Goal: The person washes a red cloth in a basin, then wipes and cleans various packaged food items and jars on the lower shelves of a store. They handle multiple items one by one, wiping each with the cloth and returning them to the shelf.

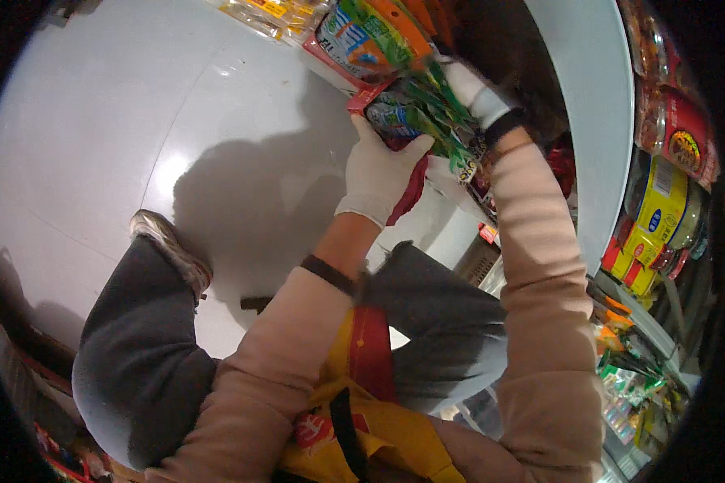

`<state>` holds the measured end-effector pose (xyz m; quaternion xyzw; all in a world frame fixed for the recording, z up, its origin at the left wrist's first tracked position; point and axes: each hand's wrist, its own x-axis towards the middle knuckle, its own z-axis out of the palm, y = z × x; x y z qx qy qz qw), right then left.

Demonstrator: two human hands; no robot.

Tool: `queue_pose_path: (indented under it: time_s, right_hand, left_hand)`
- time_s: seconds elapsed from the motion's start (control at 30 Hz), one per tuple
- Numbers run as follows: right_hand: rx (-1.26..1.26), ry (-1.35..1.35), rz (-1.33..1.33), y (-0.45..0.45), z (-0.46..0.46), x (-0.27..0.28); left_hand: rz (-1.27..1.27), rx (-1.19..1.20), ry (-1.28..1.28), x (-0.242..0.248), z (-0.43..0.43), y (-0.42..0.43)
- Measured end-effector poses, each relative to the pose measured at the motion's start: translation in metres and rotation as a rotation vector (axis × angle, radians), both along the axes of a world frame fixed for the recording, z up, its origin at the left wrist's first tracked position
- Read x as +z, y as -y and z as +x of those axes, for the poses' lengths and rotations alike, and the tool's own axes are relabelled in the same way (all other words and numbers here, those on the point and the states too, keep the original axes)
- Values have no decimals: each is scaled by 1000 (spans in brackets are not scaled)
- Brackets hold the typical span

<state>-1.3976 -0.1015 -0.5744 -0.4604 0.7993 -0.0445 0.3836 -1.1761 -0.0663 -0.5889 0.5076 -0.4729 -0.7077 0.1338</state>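
My left hand [377,169], in a white glove, is at the front edge of a low shelf. Its fingers and thumb are spread around the front of a row of green snack packets [423,115] and a red shelf strip [362,99]. My right hand [474,87], also gloved, reaches into the shelf behind the packets; its fingers are blurred and partly hidden, so its hold cannot be told. Orange and green pouches [374,39] stand just beyond. A dark red piece of material [412,190] hangs beside my left hand.
A pale curved shelf edge [601,121] runs close to my right arm. On the shelf at the right stand jars with yellow labels [661,199] and red-labelled tubs [679,133]. Clear packets [272,15] lie at the top. My shoe [169,244] rests on the pale floor [96,121].
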Motion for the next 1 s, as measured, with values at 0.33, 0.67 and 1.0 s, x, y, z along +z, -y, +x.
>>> queue_pose_path:
  time_s: [0.33,0.67,1.0]
  right_hand:
    - [-196,346,-51,-15,0,27]
    - [-534,-67,-375,-9,5,95]
    - [-413,-152,-731,124,-122,36]
  left_hand:
    - [86,5,-45,0,4,0]
    - [129,194,-182,-7,5,-9]
    - [80,87,-115,-1,13,1]
